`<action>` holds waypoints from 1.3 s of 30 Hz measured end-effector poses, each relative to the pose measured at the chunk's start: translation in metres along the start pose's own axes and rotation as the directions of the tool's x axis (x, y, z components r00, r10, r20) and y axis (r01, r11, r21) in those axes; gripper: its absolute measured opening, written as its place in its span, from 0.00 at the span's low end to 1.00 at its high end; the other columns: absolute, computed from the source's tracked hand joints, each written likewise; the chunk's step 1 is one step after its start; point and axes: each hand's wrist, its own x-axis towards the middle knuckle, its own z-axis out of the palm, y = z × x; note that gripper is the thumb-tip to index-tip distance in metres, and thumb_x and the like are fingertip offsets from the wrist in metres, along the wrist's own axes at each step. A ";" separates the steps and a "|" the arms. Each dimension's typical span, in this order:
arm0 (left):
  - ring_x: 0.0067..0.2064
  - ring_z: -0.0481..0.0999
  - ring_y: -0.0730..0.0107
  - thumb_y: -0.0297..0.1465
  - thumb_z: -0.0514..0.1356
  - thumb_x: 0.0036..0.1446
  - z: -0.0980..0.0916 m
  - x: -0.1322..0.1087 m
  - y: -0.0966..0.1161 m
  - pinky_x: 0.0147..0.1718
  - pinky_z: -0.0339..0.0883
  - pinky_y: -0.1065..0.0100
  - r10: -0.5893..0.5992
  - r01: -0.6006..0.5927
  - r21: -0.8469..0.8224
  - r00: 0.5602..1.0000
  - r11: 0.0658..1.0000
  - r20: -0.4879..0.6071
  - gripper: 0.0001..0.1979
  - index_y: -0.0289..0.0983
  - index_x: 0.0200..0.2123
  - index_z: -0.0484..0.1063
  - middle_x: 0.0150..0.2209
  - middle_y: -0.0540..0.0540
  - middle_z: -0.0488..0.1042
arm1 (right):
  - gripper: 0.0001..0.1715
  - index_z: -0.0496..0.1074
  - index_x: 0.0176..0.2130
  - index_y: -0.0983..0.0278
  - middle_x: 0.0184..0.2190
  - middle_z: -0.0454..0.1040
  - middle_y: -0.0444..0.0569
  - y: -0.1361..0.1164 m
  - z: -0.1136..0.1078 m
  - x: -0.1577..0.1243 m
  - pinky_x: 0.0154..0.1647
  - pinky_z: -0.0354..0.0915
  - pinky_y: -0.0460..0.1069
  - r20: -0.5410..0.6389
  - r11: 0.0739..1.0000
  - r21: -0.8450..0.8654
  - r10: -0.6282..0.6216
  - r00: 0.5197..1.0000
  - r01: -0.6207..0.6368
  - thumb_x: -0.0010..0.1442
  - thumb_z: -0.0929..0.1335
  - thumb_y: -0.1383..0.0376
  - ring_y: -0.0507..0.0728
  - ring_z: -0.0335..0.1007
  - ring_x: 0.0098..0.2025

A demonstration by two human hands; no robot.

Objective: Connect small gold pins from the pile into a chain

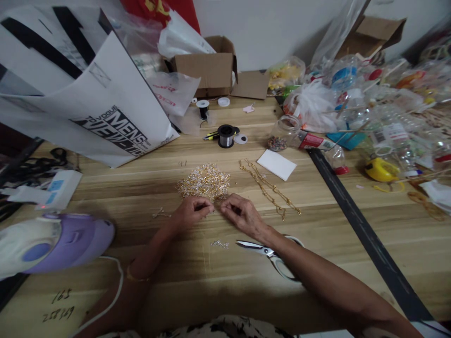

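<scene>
The table (pixel 148 206) is pale wood with visible grain, smooth and matt. The heap of small pieces (pixel 204 182) is glittering gold-toned metal, and so are the chains (pixel 268 188). The scissors (pixel 262 249) have polished steel blades and white plastic handles. The bag (pixel 116 101) is smooth white paper, and the box (pixel 210 70) is matt brown cardboard.

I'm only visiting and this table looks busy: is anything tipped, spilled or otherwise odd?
Yes. The clear round jar lies on its side, small colourful beads pooled at its near end. The big white printed paper bag lies toppled at the back left. The open white-handled steel scissors lie partly under the right forearm.
</scene>
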 end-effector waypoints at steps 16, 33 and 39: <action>0.25 0.59 0.76 0.37 0.56 0.53 -0.004 0.002 -0.007 0.24 0.54 0.74 0.017 -0.017 0.002 1.000 1.000 0.017 0.14 0.32 0.22 0.68 0.20 0.53 0.61 | 0.07 0.68 0.31 0.64 0.28 0.68 0.46 0.002 -0.001 -0.001 0.32 0.58 0.46 -0.033 0.996 -0.084 -0.022 0.999 0.019 0.60 0.63 0.69 0.53 0.63 0.30; 0.24 0.59 0.77 0.38 0.57 0.51 -0.006 0.000 -0.004 0.24 0.54 0.74 -0.040 0.040 -0.056 0.999 0.998 -0.004 0.15 0.33 0.21 0.66 0.19 0.54 0.61 | 0.06 0.68 0.33 0.63 0.30 0.69 0.45 0.005 -0.001 -0.004 0.32 0.57 0.45 -0.060 0.950 -0.312 -0.039 0.997 0.019 0.60 0.63 0.71 0.52 0.65 0.30; 0.23 0.60 0.77 0.39 0.57 0.51 -0.008 -0.001 -0.002 0.24 0.55 0.74 -0.069 0.069 -0.105 0.998 0.992 0.004 0.16 0.33 0.21 0.65 0.19 0.54 0.61 | 0.06 0.68 0.33 0.63 0.30 0.69 0.45 0.006 -0.002 -0.005 0.33 0.58 0.45 -0.083 0.942 -0.335 -0.022 0.996 -0.007 0.59 0.63 0.71 0.52 0.65 0.31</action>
